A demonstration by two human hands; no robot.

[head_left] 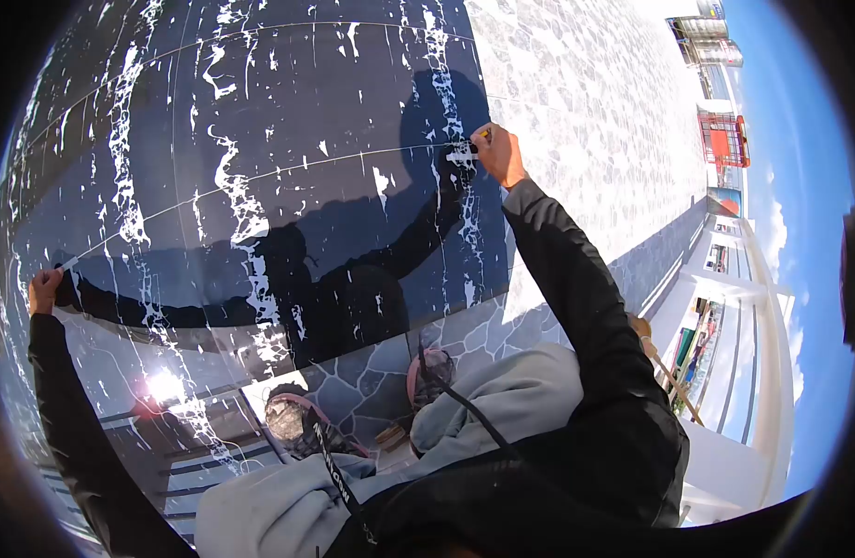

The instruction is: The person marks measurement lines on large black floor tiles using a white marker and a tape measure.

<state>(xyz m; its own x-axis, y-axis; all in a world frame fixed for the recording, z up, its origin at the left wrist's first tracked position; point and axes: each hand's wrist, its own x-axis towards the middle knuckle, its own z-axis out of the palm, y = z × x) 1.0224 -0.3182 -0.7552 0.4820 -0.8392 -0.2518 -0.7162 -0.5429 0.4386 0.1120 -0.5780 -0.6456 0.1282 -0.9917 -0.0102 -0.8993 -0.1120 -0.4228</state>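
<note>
Both my arms are stretched wide over a glossy black sheet with white marbling (334, 84). My right hand (499, 153) is closed at the sheet's right edge, a small yellow thing (484, 135) showing at its fingertips. Beside those fingertips is a short white strip (461, 156). Far to the left, my left hand (44, 290) pinches at the sheet's other side, with a pale sliver (69, 264) by its fingers. A thin pale line (302, 167) runs across the black surface between the two hands; I cannot tell whether it is a cord or a seam.
My shadow falls over the sheet. Below me are my shoes (297, 418) on grey stone-pattern paving (358, 381). Sunlit paving (586, 102) stretches right toward a red crate-like frame (723, 139) and metal drums (711, 37). A white railing structure (753, 372) stands at the right.
</note>
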